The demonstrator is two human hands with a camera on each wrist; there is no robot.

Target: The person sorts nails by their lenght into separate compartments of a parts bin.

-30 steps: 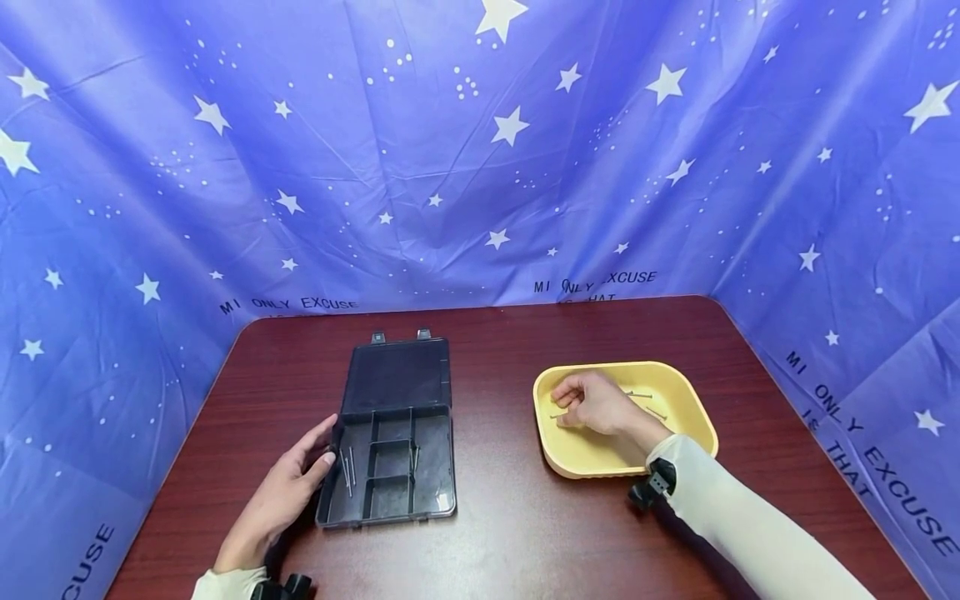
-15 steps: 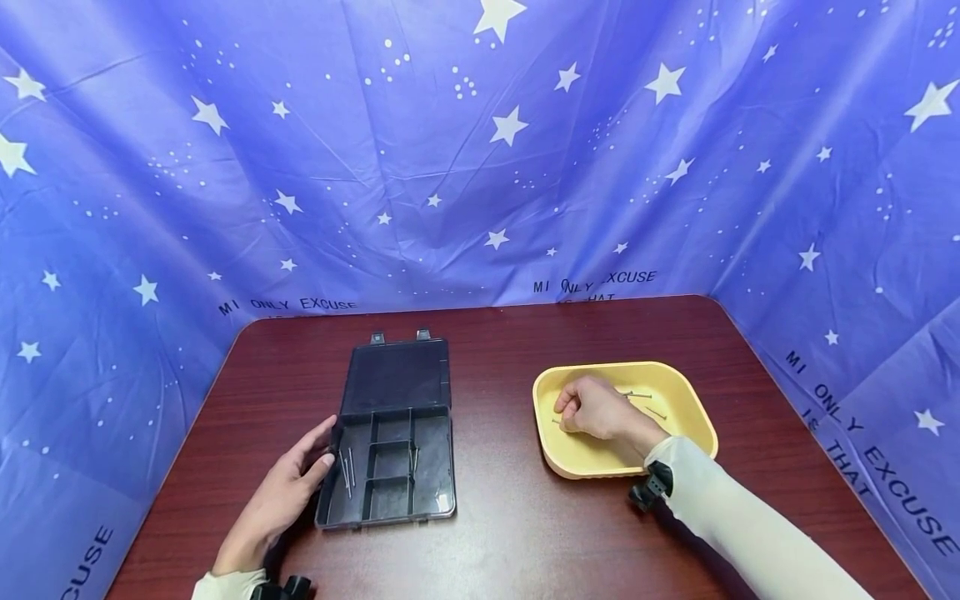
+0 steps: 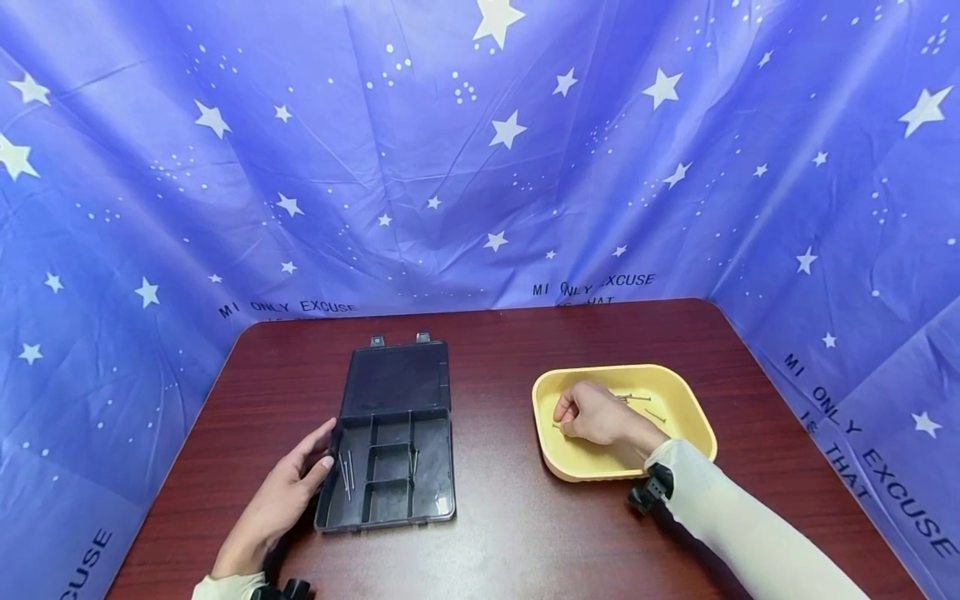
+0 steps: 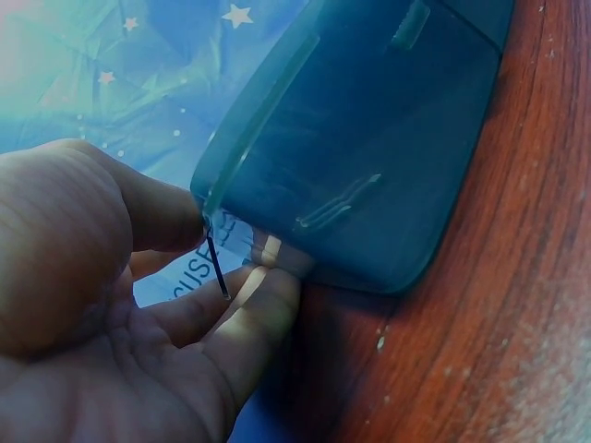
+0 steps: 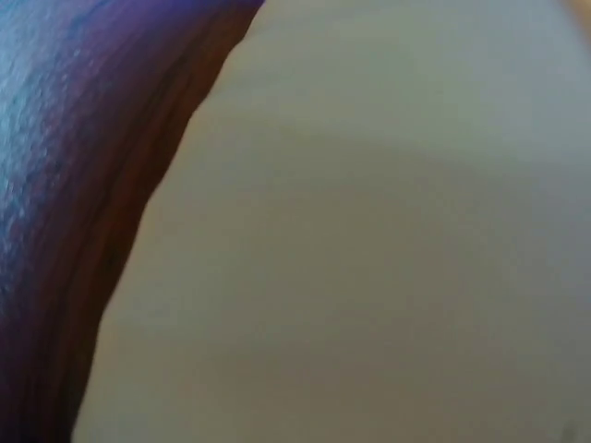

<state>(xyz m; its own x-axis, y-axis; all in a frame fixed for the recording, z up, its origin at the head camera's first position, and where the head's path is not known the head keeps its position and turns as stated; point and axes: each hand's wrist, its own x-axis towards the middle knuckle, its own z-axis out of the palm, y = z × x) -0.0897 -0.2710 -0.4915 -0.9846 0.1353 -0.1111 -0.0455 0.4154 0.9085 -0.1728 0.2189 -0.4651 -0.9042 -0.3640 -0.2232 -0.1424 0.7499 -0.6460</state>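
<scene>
A black compartment box point(image 3: 390, 487) with its lid point(image 3: 397, 379) folded back lies on the left of the table. Long thin nails point(image 3: 347, 475) rest in its left compartment, and more nails point(image 3: 413, 462) lie by the right-hand divider. My left hand point(image 3: 277, 500) holds the box's left edge, thumb at the rim and fingers along the side; the left wrist view shows the thumb point(image 4: 166, 217) touching the box point(image 4: 351, 166). Inside the yellow tray point(image 3: 558, 467), my right hand point(image 3: 600, 414) has thumb and fingers pinched at a nail point(image 3: 556, 426), mostly hidden.
Several loose nails point(image 3: 637, 397) lie in the tray to the right of my right hand. Bare tabletop point(image 3: 495, 450) separates box and tray. A blue star-patterned cloth point(image 3: 450, 167) hangs behind. A pale sleeve point(image 5: 369, 258) fills most of the right wrist view.
My right thumb and fingers have closed together in the tray, and the hand has dipped slightly. My left hand and the box stay in place.
</scene>
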